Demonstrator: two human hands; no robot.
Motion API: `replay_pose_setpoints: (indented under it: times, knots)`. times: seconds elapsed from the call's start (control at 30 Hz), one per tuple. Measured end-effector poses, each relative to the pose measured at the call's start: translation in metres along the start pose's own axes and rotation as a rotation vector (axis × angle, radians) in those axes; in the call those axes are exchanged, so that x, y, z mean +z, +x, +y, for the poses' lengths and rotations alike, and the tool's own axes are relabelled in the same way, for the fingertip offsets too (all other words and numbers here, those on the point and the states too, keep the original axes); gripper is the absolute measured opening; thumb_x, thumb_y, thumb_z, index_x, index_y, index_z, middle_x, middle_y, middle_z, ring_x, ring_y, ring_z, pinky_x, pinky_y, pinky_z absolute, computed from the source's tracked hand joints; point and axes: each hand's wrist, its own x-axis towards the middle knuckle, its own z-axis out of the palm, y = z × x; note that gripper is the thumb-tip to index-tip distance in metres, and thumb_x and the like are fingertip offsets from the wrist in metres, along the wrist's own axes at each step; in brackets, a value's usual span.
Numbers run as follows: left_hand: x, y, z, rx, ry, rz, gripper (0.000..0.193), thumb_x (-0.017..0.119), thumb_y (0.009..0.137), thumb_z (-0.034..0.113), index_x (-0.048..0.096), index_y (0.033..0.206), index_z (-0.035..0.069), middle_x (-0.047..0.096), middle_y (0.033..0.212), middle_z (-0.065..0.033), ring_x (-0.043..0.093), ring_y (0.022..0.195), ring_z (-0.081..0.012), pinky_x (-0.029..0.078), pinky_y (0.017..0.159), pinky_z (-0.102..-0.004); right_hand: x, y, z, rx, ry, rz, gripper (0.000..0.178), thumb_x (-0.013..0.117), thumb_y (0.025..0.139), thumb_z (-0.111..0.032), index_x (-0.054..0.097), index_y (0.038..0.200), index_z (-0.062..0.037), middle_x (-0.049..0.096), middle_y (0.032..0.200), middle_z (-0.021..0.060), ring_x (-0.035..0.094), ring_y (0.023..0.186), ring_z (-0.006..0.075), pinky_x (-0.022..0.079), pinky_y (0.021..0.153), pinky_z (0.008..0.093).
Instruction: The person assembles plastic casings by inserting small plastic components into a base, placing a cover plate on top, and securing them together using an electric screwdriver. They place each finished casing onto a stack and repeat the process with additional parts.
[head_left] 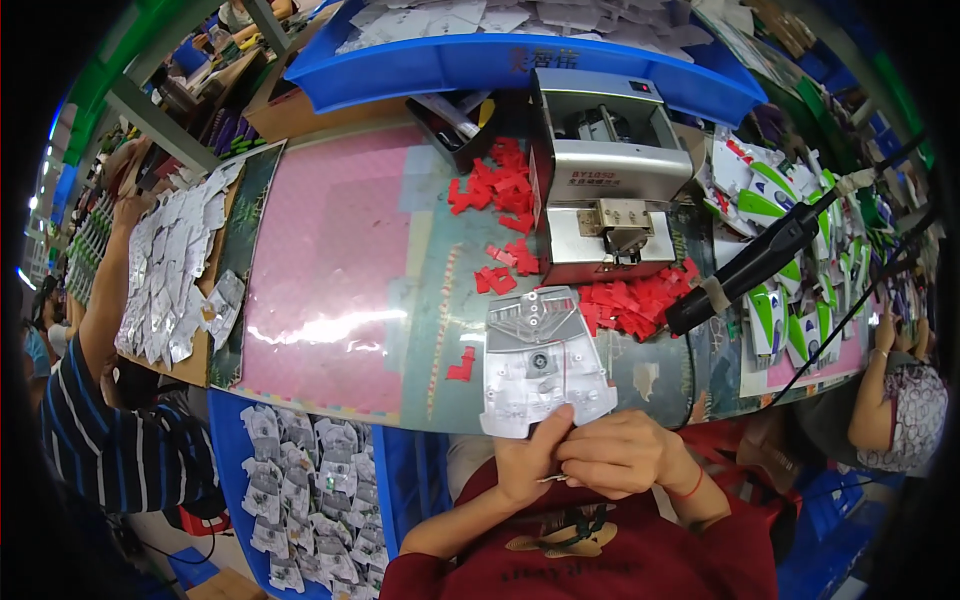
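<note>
A grey-and-white moulded plastic shell part, wider at its near end, lies at the table's front edge with its inner side up. My left hand is closed on its near edge, thumb on top; the fingers beneath are mostly hidden. Close beside it, my right hand has its fingers curled together just off the part's near right corner. Something small and shiny shows below the fingertips, too small to name. What the right fingers grip is hidden.
Beyond the part stands a silver screw feeder, with small red plastic pieces around it. A black electric screwdriver slants in from the right, before green-and-white shells. Blue bins hold more parts. A co-worker's arm is at left.
</note>
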Motion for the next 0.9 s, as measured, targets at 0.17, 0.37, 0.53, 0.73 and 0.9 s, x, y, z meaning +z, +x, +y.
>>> replay_pose_setpoints:
  times: [0.17, 0.37, 0.53, 0.73, 0.9]
  knots:
    - [-0.007, 0.016, 0.018, -0.045, -0.188, 0.027, 0.05, 0.046, 0.079, 0.005, 0.027, 0.124, 0.001, 0.05, 0.11, -0.0181, 0.055, 0.095, -0.0345, 0.052, 0.071, -0.0433, -0.009, -0.002, 0.005, 0.037, 0.003, 0.054, 0.015, 0.064, 0.068, -0.005, 0.058, 0.079, 0.0026, 0.059, 0.085, 0.0125, 0.06, 0.071, 0.0213, 0.05, 0.057, 0.0287]
    - [-0.019, 0.025, 0.037, 0.092, -0.181, 0.096, 0.05, 0.046, 0.077, 0.006, 0.032, 0.123, -0.002, 0.052, 0.109, -0.0169, 0.057, 0.094, -0.0339, 0.056, 0.059, -0.0353, -0.042, -0.003, 0.02, 0.604, -0.285, 0.193, 0.021, 0.059, 0.069, 0.005, 0.059, 0.09, 0.001, 0.059, 0.093, 0.0136, 0.06, 0.079, 0.0249, 0.049, 0.067, 0.0302]
    - [-0.018, 0.026, 0.038, 0.086, -0.197, 0.088, 0.05, 0.047, 0.076, 0.005, 0.032, 0.123, -0.002, 0.052, 0.109, -0.0168, 0.057, 0.093, -0.0341, 0.056, 0.06, -0.0356, -0.041, -0.016, 0.028, 0.66, -0.562, 0.106, 0.025, 0.06, 0.069, 0.001, 0.057, 0.093, -0.0004, 0.055, 0.094, 0.0107, 0.056, 0.082, 0.0272, 0.047, 0.066, 0.0331]
    - [-0.013, 0.025, 0.034, 0.085, -0.181, 0.071, 0.051, 0.046, 0.076, 0.003, 0.03, 0.124, -0.002, 0.051, 0.108, -0.0186, 0.057, 0.092, -0.0353, 0.057, 0.059, -0.0367, -0.019, -0.019, 0.033, 0.719, -0.708, 0.046, 0.022, 0.063, 0.067, -0.002, 0.058, 0.089, -0.0027, 0.054, 0.08, 0.0099, 0.055, 0.071, 0.0253, 0.045, 0.057, 0.0331]
    - [-0.013, 0.026, 0.031, 0.084, -0.182, 0.059, 0.051, 0.046, 0.076, 0.003, 0.03, 0.124, -0.002, 0.052, 0.107, -0.0186, 0.057, 0.091, -0.0353, 0.057, 0.059, -0.0368, -0.011, -0.027, 0.043, 0.75, -0.781, -0.01, 0.018, 0.064, 0.067, -0.004, 0.058, 0.084, -0.0034, 0.051, 0.073, 0.0083, 0.054, 0.064, 0.0241, 0.043, 0.052, 0.0334]
